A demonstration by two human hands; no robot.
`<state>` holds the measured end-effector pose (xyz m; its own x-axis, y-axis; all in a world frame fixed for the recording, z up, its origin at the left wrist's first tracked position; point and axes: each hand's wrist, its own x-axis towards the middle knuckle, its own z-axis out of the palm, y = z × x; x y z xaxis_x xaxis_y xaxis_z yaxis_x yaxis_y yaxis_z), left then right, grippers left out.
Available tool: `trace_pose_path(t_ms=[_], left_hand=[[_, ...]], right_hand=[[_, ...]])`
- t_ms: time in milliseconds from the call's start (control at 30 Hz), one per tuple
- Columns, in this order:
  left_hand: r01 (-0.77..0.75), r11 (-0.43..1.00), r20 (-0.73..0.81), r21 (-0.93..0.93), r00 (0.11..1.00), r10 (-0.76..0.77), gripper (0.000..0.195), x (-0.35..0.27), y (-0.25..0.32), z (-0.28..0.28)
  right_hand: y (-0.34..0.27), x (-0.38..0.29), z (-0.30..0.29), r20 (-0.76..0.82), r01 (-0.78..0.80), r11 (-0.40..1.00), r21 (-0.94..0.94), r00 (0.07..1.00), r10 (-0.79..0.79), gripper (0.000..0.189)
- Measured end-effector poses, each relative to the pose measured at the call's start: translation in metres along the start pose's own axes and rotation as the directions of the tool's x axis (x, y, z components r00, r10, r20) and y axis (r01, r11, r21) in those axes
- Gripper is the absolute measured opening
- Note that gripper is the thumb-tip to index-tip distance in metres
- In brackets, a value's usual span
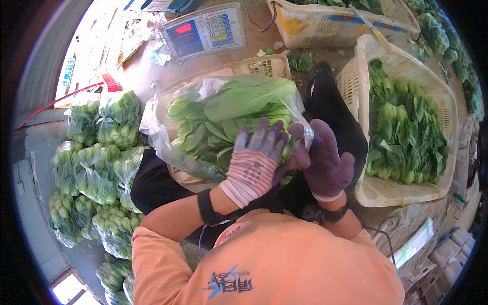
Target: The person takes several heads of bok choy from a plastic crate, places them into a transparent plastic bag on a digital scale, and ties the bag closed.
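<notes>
A clear plastic bag (160, 152) of leafy green bok choy (244, 99) lies on a pale plastic crate (267, 66) in front of me. My left hand (255, 164), in a striped glove with purple-coated fingertips, rests on the bagged greens with fingers spread and its back up. My right hand (324, 160), in a matching glove, is at the bag's right edge, its purple-coated palm showing. A fold of the bag lies between its spread fingers; whether they grip it, I cannot tell.
Several filled bags of bok choy (97, 171) stand on the left. On the right is a crate (404, 196) of loose bok choy (404, 133). A digital scale (204, 32) and another crate (335, 28) stand beyond. A red broom (110, 82) lies at upper left.
</notes>
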<state>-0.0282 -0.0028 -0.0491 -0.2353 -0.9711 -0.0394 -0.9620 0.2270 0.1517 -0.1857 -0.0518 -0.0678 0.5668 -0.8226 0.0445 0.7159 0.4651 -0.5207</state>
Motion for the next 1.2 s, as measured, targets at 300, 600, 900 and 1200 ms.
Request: trace_pose_path(t_ms=[300,600,900,1200], left_hand=[[-0.119,0.989,-0.150,-0.087,0.983,0.105,0.079,0.021,-0.011,0.078],[-0.065,0.922,-0.256,-0.383,0.966,-0.038,0.084,0.001,-0.012,0.023],[0.538,0.839,0.203,0.083,0.815,-0.543,0.040,-0.156,-0.081,-0.060],[0.393,0.912,-0.440,0.114,0.843,-0.308,0.029,-0.190,-0.056,-0.108]], right_hand=[[0.011,-0.004,0.007,0.101,-0.179,0.910,-0.374,0.967,0.232,0.084],[0.014,0.004,0.011,-0.040,0.019,0.920,-0.391,0.998,-0.038,0.069],[0.012,0.013,0.003,-0.004,0.082,0.848,-0.523,0.995,-0.098,0.068],[-0.023,-0.006,0.024,0.020,0.031,0.224,-0.974,0.998,-0.053,0.044]])
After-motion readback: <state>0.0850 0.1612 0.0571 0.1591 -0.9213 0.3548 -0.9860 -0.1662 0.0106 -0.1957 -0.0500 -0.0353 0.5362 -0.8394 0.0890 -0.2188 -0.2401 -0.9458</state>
